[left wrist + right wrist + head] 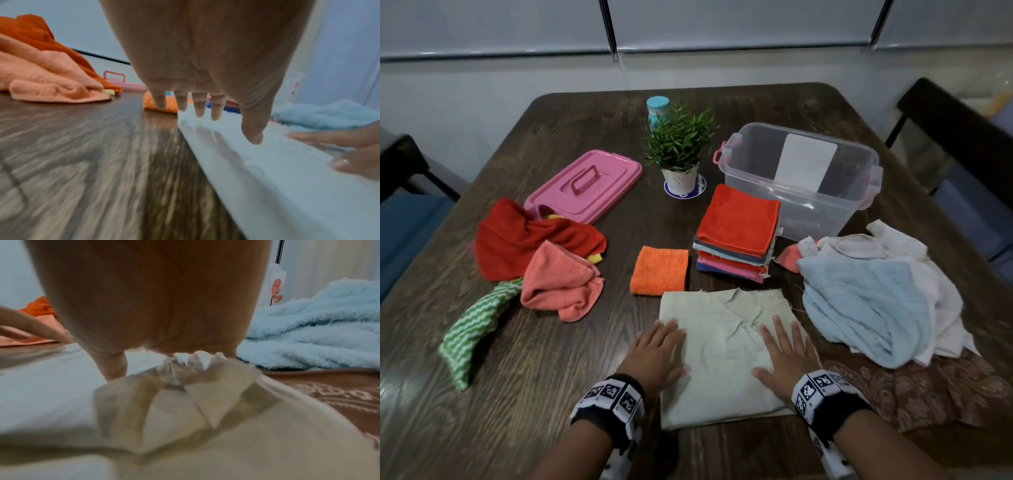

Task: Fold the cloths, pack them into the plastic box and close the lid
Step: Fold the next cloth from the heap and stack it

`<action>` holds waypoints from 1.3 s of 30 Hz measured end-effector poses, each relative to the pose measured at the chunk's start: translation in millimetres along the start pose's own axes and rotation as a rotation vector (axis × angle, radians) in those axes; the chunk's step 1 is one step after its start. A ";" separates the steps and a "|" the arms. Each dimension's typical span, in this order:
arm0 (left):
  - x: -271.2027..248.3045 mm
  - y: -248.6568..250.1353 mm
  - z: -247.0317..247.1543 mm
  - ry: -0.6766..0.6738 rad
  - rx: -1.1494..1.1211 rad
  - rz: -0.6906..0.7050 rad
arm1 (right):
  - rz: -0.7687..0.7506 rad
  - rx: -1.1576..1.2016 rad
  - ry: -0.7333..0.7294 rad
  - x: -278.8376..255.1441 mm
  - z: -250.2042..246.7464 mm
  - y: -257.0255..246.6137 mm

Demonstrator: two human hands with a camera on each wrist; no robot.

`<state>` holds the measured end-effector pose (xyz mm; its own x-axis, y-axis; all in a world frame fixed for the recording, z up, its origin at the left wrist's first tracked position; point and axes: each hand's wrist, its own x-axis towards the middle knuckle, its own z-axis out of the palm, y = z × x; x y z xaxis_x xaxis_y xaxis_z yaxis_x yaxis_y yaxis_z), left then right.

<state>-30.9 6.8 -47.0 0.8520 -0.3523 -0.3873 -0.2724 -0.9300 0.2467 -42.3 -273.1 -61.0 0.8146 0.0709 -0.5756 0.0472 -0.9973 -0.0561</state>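
A cream cloth [722,377] lies folded flat at the near table edge, one corner turned over on top. My left hand [661,346] rests flat on its left edge, fingers straight [199,105]. My right hand [780,346] presses flat on its right half, and the fabric [185,418] puckers under the palm. The clear plastic box [859,205] stands open and empty at the back right. Its pink lid [585,185] lies at the back left. A stack of folded cloths [736,233] topped in red sits before the box, with a folded orange cloth [659,270] beside it.
Unfolded red, salmon [558,284] and green striped cloths are heaped on the left. A light blue towel [866,308] and white cloths are heaped on the right over a brown patterned cloth [928,387]. A potted plant [681,150] and a blue-capped bottle [657,108] stand at the back. Chairs flank the table.
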 end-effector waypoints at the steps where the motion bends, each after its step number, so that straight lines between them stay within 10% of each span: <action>1: -1.9 2.3 -6.5 0.041 -0.029 0.026 | -0.015 -0.003 0.023 -1.0 -4.5 -3.9; 6: -13.1 23.6 -22.5 -0.088 0.046 0.146 | -0.269 0.063 0.049 -4.0 -14.6 -26.5; 14: -23.2 27.0 -1.3 -0.182 0.325 0.248 | -0.249 0.030 -0.067 -3.2 -9.5 -30.8; 26: -16.6 14.4 -41.1 0.027 -0.200 0.152 | -0.545 0.043 0.014 -26.2 -4.5 -52.9; 39: -34.2 12.1 -28.4 0.010 -0.538 0.112 | -0.451 -0.094 0.067 -20.7 15.9 -57.6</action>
<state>-50.7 10.5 -5.5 0.8356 -0.4431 -0.3248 -0.0972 -0.7012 0.7063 -71.0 -216.8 -58.8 0.7360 0.4998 -0.4566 0.4553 -0.8646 -0.2126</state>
